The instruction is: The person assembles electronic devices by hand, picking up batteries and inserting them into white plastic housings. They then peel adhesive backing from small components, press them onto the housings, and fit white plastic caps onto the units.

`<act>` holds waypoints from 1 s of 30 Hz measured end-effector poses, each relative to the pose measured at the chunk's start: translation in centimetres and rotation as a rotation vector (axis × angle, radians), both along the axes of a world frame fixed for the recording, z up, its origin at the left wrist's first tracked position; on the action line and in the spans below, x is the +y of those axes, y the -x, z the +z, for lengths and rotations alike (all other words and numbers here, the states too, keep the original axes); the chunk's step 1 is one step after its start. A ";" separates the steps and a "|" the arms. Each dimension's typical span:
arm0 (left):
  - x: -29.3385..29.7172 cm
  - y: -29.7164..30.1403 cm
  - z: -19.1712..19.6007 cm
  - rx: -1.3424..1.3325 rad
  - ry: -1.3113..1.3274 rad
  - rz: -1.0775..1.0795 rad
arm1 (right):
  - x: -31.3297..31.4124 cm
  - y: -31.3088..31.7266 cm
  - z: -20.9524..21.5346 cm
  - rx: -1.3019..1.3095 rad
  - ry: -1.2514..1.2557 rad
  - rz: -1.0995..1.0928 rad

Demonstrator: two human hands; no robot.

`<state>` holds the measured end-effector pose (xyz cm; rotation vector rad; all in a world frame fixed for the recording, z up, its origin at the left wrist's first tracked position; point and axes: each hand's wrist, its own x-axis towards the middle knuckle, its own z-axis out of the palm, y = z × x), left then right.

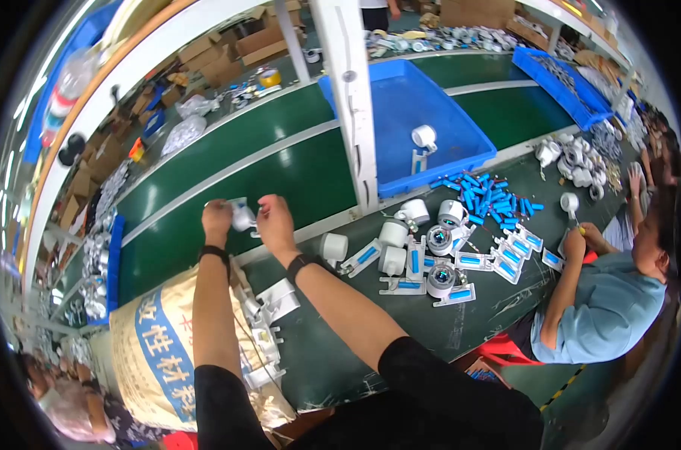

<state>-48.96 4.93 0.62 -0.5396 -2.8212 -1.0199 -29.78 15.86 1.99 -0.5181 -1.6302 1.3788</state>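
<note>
Over the green conveyor belt, a small white plastic part [242, 216] is between my hands. My left hand [217, 219] is closed at its left side and appears to grip it. Close by on the right, my right hand [276, 223] has its fingertips pinched together; what they hold, if anything, is too small to make out. Below my forearms stands a printed sack [156, 352], with white plastic parts [264, 341] at its mouth. To the right on the bench lie white round housings [393, 232] and flat white holders with blue cells [367, 255].
A pile of blue cylindrical cells [487, 196] lies farther back on the dark green bench [333, 345]. A white post [348, 97] rises beside a blue tray [472, 139] on the conveyor [295, 169]. At the right, a co-worker [599, 300] handles a white part.
</note>
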 end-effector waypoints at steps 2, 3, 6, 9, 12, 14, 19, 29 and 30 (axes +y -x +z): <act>-1.7 3.1 -1.2 -0.040 -0.101 0.009 | 0.5 1.6 0.4 -0.059 -0.030 0.058; -4.7 6.2 -0.2 0.083 0.000 0.057 | -0.7 2.2 2.3 -0.077 -0.048 0.139; -5.7 7.1 0.2 0.294 0.291 -0.063 | -0.2 -0.2 3.6 -0.083 -0.201 0.093; -2.5 1.7 1.3 0.232 0.225 0.011 | -0.1 -7.7 4.5 -0.013 -0.378 0.183; 3.8 -11.1 7.2 0.144 0.072 -0.425 | 0.9 -21.6 8.0 -0.060 -0.374 0.316; 5.0 -18.9 10.8 0.101 -0.055 -0.620 | 2.7 -29.1 8.6 -0.152 -0.521 0.201; 9.0 -33.5 12.2 -0.028 -0.082 -1.007 | 8.7 -39.3 4.6 -0.609 -0.519 -0.285; 20.6 -40.3 8.2 0.227 -0.076 -1.193 | 8.5 -43.3 3.5 -0.648 -0.326 -0.145; 21.4 -40.2 7.8 0.221 -0.022 -1.180 | 9.9 -44.1 3.9 -0.589 -0.370 -0.180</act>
